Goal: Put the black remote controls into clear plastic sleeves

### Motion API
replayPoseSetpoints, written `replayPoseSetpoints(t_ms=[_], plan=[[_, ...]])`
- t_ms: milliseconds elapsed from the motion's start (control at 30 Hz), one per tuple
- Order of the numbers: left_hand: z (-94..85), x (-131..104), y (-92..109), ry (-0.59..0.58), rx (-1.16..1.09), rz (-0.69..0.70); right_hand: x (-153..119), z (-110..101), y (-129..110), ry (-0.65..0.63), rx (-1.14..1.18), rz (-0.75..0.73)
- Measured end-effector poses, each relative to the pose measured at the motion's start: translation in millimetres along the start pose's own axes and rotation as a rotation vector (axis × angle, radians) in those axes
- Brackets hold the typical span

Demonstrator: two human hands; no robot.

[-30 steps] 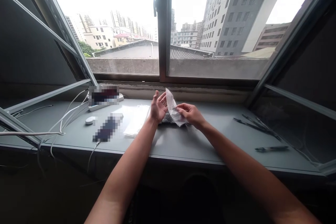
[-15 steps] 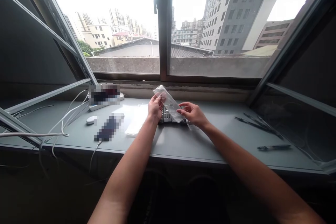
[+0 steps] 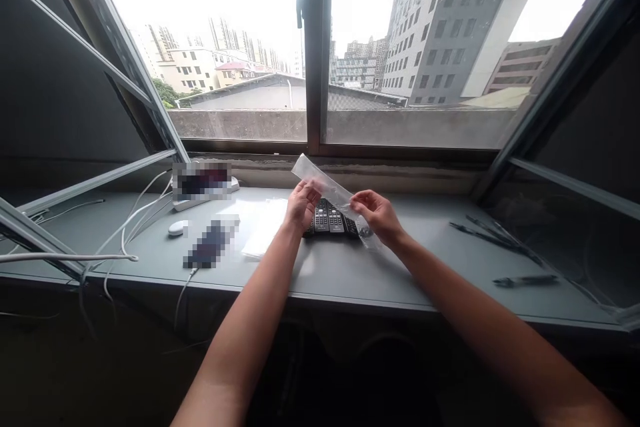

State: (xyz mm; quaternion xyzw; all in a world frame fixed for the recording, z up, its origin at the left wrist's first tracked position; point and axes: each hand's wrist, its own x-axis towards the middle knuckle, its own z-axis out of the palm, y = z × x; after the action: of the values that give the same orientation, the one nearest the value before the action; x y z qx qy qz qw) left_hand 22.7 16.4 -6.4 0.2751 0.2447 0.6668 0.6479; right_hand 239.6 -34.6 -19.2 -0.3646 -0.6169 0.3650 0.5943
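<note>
A long clear plastic bag (image 3: 323, 179) is stretched at a slant between my hands, above the desk. My left hand (image 3: 301, 203) pinches it near its upper left end. On the other side my right hand (image 3: 377, 213) grips it between thumb and fingers. Below the right hand, a crumpled end of clear plastic (image 3: 369, 235) hangs down. Several black remote controls (image 3: 327, 219) lie side by side under the bag, partly hidden by it and by my hands. Beside my left forearm lies a pile of white, sheet-like plastic (image 3: 263, 230).
On the left of the desk (image 3: 340, 277) are a power strip (image 3: 233, 185) with white cables, a small white rounded object (image 3: 177, 228) and a blurred-out device (image 3: 210, 247) on a cable. Dark pens (image 3: 525, 281) lie at the right. Metal frame bars slant along both sides.
The bag has been drawn out straighter and higher, uncovering more of the remote controls. My right hand has moved slightly right and up. Both hands keep hold of the bag.
</note>
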Motion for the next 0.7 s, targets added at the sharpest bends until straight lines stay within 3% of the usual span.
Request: replayPoseSetpoints(t_ms=[67,200,267,367,533,700], plan=[[0.1,-4,1,-0.083,0.093,-0.122,-1,-1,-1,0.049,-0.082,-0.109],[3.7,-16,4,-0.400,0.159,-0.389,-5,-4,-7,0.074,-0.357,-0.423],[5.0,-19,3,-0.452,0.196,-0.438,-7,-4,-9,0.037,-0.433,-0.529],[3.6,-17,-2,-0.358,0.234,-0.334,-8,-2,-9,-0.007,-0.482,-0.575],[-0.7,-3,-9,-0.140,0.172,-0.130,-7,-1,-9,0.111,-0.509,-0.538],[0.9,-3,-13,-0.097,0.154,-0.112,-7,-1,-3,-0.023,-0.491,-0.537]])
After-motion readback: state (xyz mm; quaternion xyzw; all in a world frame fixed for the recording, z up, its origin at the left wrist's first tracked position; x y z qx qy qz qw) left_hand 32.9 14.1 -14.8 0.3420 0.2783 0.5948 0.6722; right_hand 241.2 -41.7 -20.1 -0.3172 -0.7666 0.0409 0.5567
